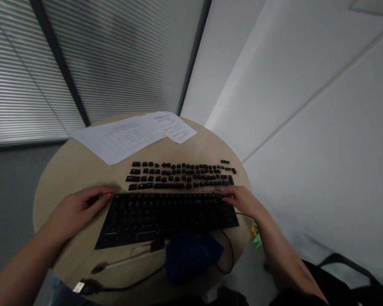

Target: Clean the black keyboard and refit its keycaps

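A black keyboard (169, 214) lies at a slight angle on the round wooden table. At its far left corner is my left hand (79, 208), with thumb and fingertips drawn together on the edge. My right hand (241, 199) reaches over the far right part of the keyboard, its fingers pinched together; whatever is between them is too dark and small to make out. Just beyond the keyboard, loose black keycaps (178, 172) are laid out in several rows, with a long space bar (169, 185) in the nearest row.
Printed paper sheets (124, 136) lie at the table's far side. Nearer me are a crumpled blue cloth (191, 257), a thin wire tool (142, 249), a stick-like tool with a dark round end (98, 268) and a cable's USB plug (78, 287). A black bag (332, 276) sits at lower right.
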`<act>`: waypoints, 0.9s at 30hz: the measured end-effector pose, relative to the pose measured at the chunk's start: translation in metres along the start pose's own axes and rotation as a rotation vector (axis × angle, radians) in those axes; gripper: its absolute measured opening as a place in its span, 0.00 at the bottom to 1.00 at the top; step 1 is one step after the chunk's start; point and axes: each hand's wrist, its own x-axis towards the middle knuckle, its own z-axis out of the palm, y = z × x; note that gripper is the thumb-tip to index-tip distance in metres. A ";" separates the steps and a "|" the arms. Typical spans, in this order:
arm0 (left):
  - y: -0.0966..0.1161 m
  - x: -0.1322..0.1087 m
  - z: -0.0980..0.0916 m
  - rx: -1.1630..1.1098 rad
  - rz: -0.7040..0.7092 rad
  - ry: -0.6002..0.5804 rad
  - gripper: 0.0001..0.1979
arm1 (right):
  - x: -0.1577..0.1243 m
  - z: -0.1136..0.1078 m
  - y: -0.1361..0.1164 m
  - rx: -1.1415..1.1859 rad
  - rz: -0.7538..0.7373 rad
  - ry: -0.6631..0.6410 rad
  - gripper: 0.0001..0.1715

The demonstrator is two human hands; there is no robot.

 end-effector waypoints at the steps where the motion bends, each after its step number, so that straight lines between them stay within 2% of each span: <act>1: -0.001 0.000 0.000 0.005 0.001 -0.005 0.28 | -0.006 0.006 0.000 -0.012 0.012 -0.003 0.14; 8: -0.004 0.000 0.001 0.069 0.028 -0.017 0.28 | -0.010 0.025 -0.001 -0.108 0.041 0.033 0.16; 19: 0.005 -0.003 -0.001 0.068 0.025 -0.026 0.28 | -0.008 0.023 -0.012 -0.238 0.002 -0.013 0.16; 27: 0.015 -0.011 -0.002 -0.044 0.024 0.015 0.25 | -0.011 0.031 0.000 -0.230 -0.004 -0.013 0.16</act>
